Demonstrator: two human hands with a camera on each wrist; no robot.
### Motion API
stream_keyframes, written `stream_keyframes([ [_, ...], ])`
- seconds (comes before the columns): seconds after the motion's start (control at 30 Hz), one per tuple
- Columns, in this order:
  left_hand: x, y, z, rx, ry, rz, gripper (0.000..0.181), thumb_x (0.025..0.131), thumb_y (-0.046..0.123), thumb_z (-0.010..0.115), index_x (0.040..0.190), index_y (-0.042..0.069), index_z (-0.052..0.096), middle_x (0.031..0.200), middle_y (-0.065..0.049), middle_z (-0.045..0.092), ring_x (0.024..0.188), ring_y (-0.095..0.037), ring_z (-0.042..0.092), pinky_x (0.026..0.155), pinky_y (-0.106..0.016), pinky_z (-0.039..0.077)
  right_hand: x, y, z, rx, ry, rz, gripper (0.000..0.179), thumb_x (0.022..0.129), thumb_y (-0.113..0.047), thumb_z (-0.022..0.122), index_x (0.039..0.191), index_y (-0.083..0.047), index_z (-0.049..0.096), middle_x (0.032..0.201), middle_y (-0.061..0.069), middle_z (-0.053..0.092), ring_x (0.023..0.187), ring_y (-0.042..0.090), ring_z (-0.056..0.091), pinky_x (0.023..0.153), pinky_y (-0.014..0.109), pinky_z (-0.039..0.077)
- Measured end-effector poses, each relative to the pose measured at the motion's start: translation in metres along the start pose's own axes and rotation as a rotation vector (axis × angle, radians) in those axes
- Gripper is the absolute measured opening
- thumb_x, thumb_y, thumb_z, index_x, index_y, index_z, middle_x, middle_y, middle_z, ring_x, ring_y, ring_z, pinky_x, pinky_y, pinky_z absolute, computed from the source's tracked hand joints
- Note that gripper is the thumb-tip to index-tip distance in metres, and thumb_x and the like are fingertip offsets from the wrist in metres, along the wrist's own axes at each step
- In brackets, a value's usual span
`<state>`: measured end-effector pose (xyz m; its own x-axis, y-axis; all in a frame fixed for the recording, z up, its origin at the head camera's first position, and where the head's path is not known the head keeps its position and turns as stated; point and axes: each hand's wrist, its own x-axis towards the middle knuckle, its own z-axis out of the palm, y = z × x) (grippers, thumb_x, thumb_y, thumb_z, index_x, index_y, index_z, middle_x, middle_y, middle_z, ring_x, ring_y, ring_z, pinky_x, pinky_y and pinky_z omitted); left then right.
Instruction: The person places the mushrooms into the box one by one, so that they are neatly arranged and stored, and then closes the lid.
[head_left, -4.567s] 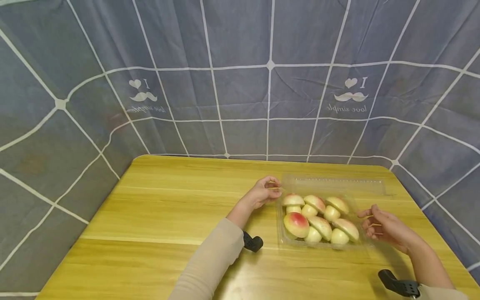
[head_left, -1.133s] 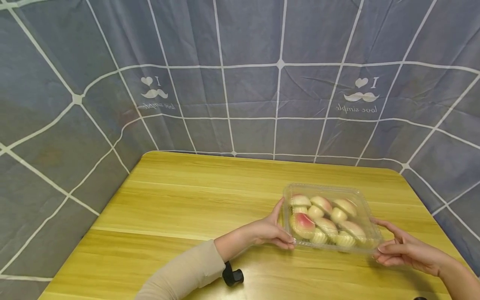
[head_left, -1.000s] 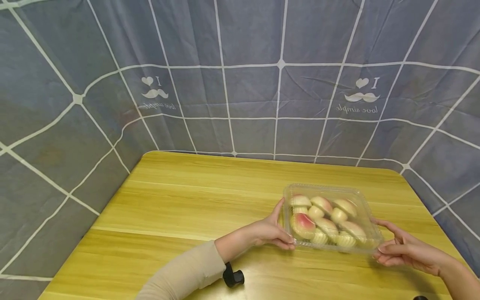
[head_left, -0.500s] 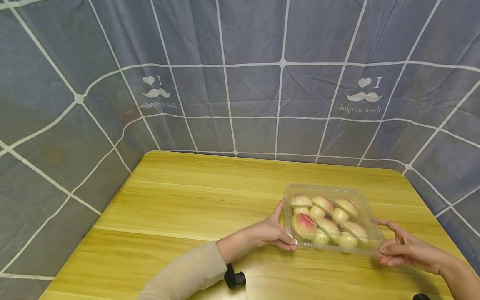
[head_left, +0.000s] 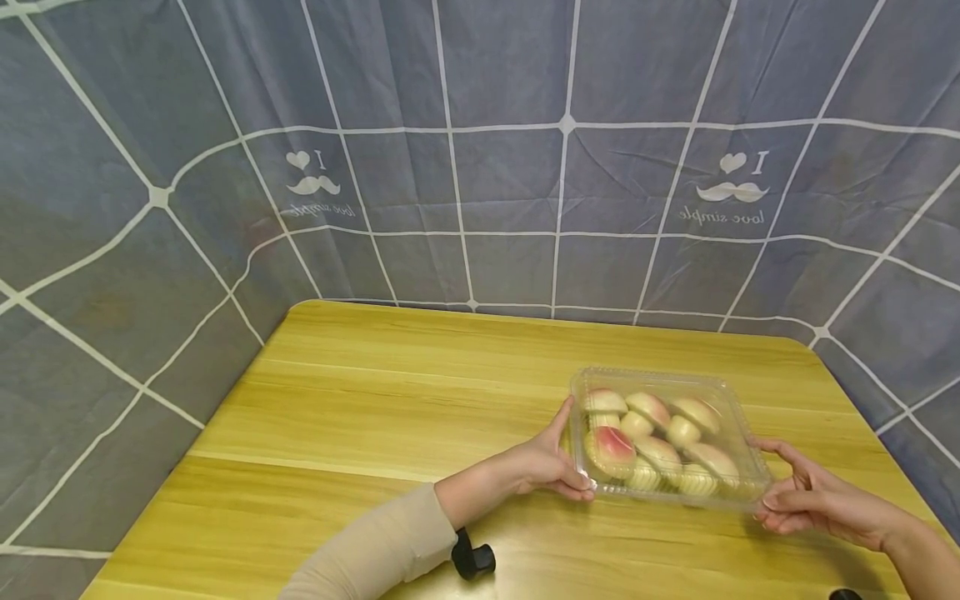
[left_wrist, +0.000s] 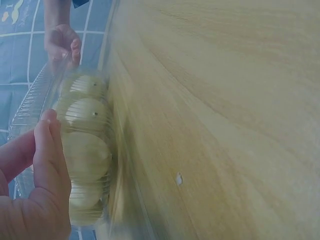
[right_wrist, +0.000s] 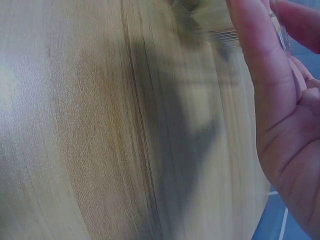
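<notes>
A clear plastic clamshell box is closed, on the right of the wooden table. Through its lid show several mushroom-shaped pieces, pale yellow with pink-blushed caps. My left hand holds the box at its near left corner, the index finger stretched up along the left side. At the near right corner my right hand pinches the rim between thumb and fingers. The left wrist view shows the box wall beside my left fingers. In the right wrist view only a corner of the box appears.
The wooden table has rounded far corners. A grey-blue curtain with white grid lines hangs behind and at both sides. A black wrist camera mount sits below my left sleeve.
Several seconds ago the lid lay folded back behind the box; now it covers the pieces. Both hands have come to the near corners. Over the last second they stay almost still.
</notes>
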<state>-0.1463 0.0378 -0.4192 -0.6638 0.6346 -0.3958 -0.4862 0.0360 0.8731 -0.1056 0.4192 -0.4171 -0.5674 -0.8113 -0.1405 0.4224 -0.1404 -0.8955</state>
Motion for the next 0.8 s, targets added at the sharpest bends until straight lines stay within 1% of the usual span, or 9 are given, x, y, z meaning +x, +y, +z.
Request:
stream_keyframes([
  [0.13, 0.0005, -0.0001, -0.0001, 0.004, -0.001, -0.001, 0.114, 0.079, -0.022, 0.056, 0.147, 0.040, -0.011, 0.070, -0.020, 0.062, 0.058, -0.018, 0.064, 0.061, -0.029, 0.055, -0.0001, 0.0008, 0.0000, 0.003, -0.006, -0.013, 0.069, 0.095, 0.013, 0.024, 0.136, -0.042, 0.028, 0.112, 0.019, 0.061, 0.102, 0.029, 0.061, 0.087, 0.040, 0.047],
  [0.33, 0.0001, -0.0001, 0.0002, 0.005, 0.010, -0.002, 0.114, 0.078, -0.022, 0.056, 0.147, 0.040, -0.010, 0.071, -0.021, 0.062, 0.057, -0.018, 0.063, 0.062, -0.029, 0.055, 0.0001, 0.0062, -0.0001, -0.039, -0.011, -0.065, 0.070, 0.094, 0.015, 0.026, 0.138, -0.040, 0.025, 0.109, 0.018, 0.063, 0.098, 0.026, 0.063, 0.085, 0.039, 0.049],
  [0.5, -0.0007, 0.0006, 0.0002, 0.008, 0.011, -0.003, 0.114, 0.078, -0.022, 0.056, 0.147, 0.039, -0.011, 0.071, -0.021, 0.062, 0.057, -0.018, 0.063, 0.062, -0.030, 0.055, 0.0006, 0.0088, 0.0000, -0.056, -0.008, -0.088, 0.071, 0.094, 0.015, 0.026, 0.139, -0.039, 0.025, 0.107, 0.016, 0.064, 0.094, 0.023, 0.064, 0.082, 0.036, 0.050],
  [0.63, -0.0007, 0.0009, -0.0003, 0.012, 0.005, -0.003, 0.113, 0.079, -0.021, 0.056, 0.147, 0.040, -0.011, 0.069, -0.019, 0.062, 0.058, -0.018, 0.064, 0.063, -0.031, 0.055, 0.0007, 0.0088, -0.0004, -0.053, -0.007, -0.087, 0.071, 0.094, 0.015, 0.026, 0.139, -0.039, 0.025, 0.107, 0.015, 0.065, 0.094, 0.022, 0.064, 0.082, 0.036, 0.050],
  [0.8, -0.0005, 0.0006, 0.0000, 0.011, 0.011, -0.001, 0.113, 0.079, -0.022, 0.056, 0.147, 0.040, -0.010, 0.070, -0.021, 0.062, 0.058, -0.019, 0.064, 0.062, -0.031, 0.055, 0.0003, 0.0079, -0.0017, -0.036, -0.006, -0.064, 0.071, 0.095, 0.014, 0.025, 0.138, -0.041, 0.024, 0.107, 0.015, 0.064, 0.097, 0.024, 0.063, 0.084, 0.036, 0.050],
])
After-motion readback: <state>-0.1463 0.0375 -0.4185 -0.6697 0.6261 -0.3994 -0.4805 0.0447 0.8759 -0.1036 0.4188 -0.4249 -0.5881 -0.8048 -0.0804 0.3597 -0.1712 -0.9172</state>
